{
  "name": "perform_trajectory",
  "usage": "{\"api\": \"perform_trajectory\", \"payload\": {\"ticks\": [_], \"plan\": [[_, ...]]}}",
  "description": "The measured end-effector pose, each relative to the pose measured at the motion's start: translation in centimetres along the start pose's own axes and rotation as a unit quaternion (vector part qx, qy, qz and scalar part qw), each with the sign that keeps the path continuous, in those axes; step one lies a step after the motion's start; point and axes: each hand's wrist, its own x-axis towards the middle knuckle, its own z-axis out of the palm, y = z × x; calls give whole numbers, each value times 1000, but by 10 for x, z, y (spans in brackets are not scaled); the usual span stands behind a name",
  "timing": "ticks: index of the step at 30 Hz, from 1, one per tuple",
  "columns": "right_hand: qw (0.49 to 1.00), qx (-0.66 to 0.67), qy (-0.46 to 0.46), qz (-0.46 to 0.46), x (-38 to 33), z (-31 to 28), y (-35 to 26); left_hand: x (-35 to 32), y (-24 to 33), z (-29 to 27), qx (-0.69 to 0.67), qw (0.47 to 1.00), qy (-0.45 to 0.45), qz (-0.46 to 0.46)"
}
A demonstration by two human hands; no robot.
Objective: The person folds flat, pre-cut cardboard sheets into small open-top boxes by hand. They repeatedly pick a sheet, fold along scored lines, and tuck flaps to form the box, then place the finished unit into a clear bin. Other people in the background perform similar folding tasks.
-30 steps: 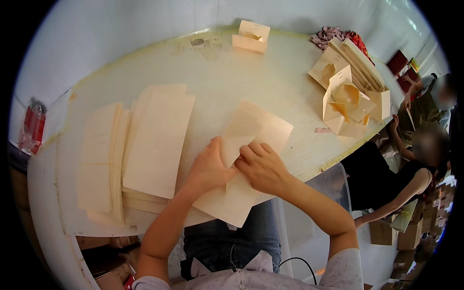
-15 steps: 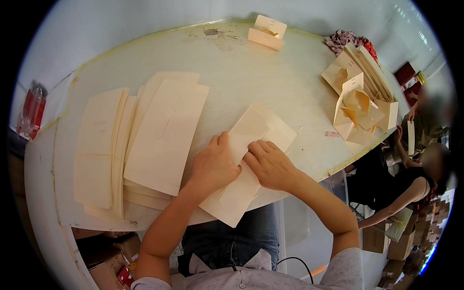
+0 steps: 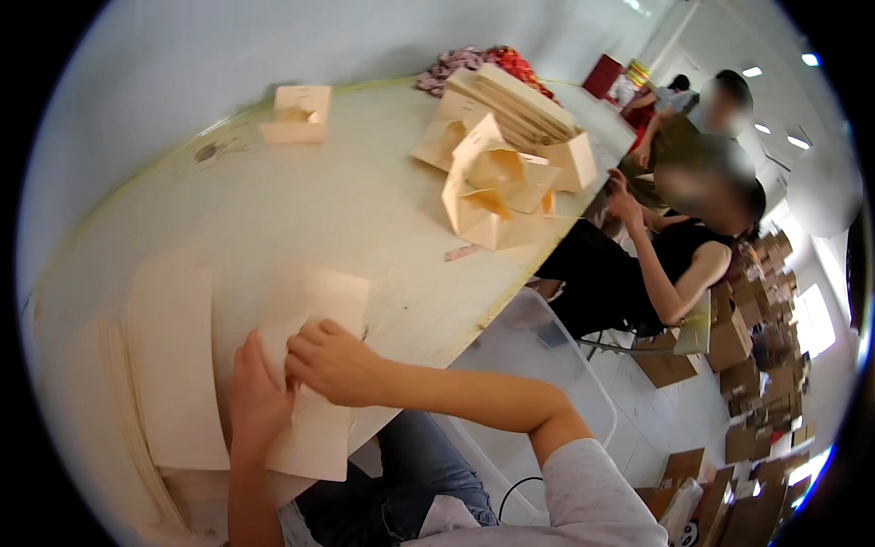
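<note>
A flat cream paperboard carton (image 3: 314, 445) lies in front of me near the table's edge, its lower end reaching past the edge. My left hand (image 3: 259, 397) is closed at its left side, fingertips pinched near the middle. Against those fingertips my right hand (image 3: 333, 363) is closed too, with bent fingers gripping the board. The fold between my fingers is hidden and slightly blurred. Just left of the carton lies a stack of flat cream cartons (image 3: 173, 365), with another pile (image 3: 123, 410) beside it, blurred.
Part-folded cream cartons (image 3: 499, 187) and a leaning stack (image 3: 519, 109) stand at the far right of the table. One small opened carton (image 3: 296, 126) is at the back. A clear plastic bin (image 3: 547, 365) stands below the edge. People (image 3: 674, 264) sit further right, near brown boxes (image 3: 738, 333).
The view has swung to the right, so the table's things sit further left in the picture and more of the room shows. Both hands remain on the same carton.
</note>
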Motion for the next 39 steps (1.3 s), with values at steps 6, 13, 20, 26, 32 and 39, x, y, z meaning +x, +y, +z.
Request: {"api": "perform_trajectory", "payload": {"ticks": [6,13,20,26,32,39], "plan": [[999,-8,-38,8,0,-12,-6,-2,0,-1,-17,1000,8,-11],[994,-24,-100,43,-9,-54,-21,-6,14,0,-45,998,40,19],[984,-31,-170,54,-15,-38,-46,-10,19,4,-55,997,47,-5],[978,-91,-186,25,-11,-26,-45,-8,4,6,-49,996,75,0],[986,7,-166,8,-7,-36,-25,-5,6,3,-85,993,69,-38],[984,57,-167,-21,-7,-41,-12,-6,18,-8,-138,989,12,-52]]}}
